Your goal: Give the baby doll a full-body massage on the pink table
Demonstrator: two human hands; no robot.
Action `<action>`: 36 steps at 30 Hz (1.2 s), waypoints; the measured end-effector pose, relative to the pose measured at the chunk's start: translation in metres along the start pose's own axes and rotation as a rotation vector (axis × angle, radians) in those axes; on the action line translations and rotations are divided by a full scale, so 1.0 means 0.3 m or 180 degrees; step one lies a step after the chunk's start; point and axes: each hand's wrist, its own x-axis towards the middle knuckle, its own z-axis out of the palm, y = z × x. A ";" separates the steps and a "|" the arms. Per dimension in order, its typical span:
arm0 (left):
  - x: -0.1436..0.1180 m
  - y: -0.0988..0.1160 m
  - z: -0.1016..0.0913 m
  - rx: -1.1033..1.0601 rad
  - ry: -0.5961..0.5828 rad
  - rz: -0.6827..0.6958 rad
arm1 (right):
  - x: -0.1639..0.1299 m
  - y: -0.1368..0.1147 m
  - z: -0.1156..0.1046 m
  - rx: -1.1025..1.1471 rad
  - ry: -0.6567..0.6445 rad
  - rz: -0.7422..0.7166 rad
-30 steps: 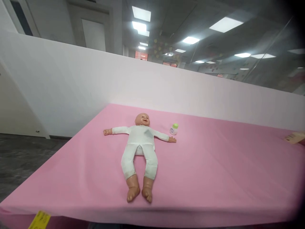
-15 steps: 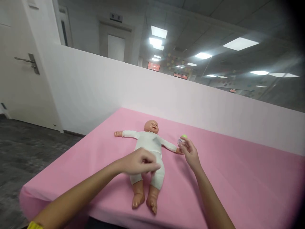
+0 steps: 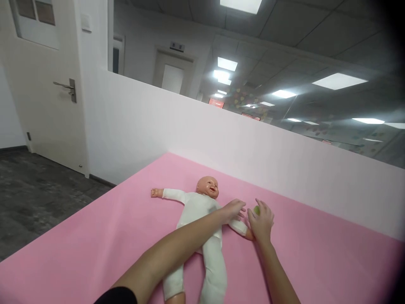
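A baby doll (image 3: 199, 211) in a white suit lies on its back on the pink table cover (image 3: 316, 253), arms spread. My left hand (image 3: 233, 210) reaches across the doll's chest, fingers spread, over the doll's arm on the right side. My right hand (image 3: 261, 221) is closed around a small bottle with a green cap (image 3: 256, 210); only the cap shows between my fingers. This hand sits just beside the doll's hand on the right.
A low white partition wall (image 3: 221, 143) runs behind the table. To the left are a white door with a lever handle (image 3: 65, 86) and dark floor (image 3: 38, 190). Glass panels reflecting ceiling lights stand above the partition.
My view has come closer and lower. My left hand moved from the doll's hips up toward its chest and opened. My right hand closed further around the bottle.
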 end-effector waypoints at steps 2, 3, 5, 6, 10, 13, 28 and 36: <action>0.019 -0.042 0.007 -0.0069 -0.0036 -0.0129 | -0.002 0.023 0.012 0.0016 -0.0160 -0.0039; 0.028 -0.059 0.008 -0.0122 -0.0080 -0.0192 | -0.002 0.033 0.017 0.0046 -0.0247 -0.0058; 0.048 -0.085 0.004 -0.0275 -0.0170 -0.0279 | -0.001 0.047 0.024 0.0148 -0.0409 -0.0067; 0.059 -0.095 0.000 -0.0362 -0.0184 -0.0299 | 0.000 0.051 0.025 0.0210 -0.0466 -0.0052; 0.105 -0.124 -0.020 -0.0588 -0.0121 -0.0293 | -0.003 0.042 0.018 0.0344 -0.0503 0.0062; 0.126 -0.132 -0.026 -0.0599 -0.0194 -0.0299 | -0.004 0.023 0.005 0.0257 -0.0543 0.0104; 0.143 -0.119 -0.051 -0.0940 -0.0741 -0.0217 | 0.024 -0.014 -0.025 -0.0106 -0.0844 0.0203; 0.150 -0.118 -0.050 -0.1001 -0.0624 -0.0313 | 0.010 -0.016 0.022 0.0051 -0.0427 -0.0121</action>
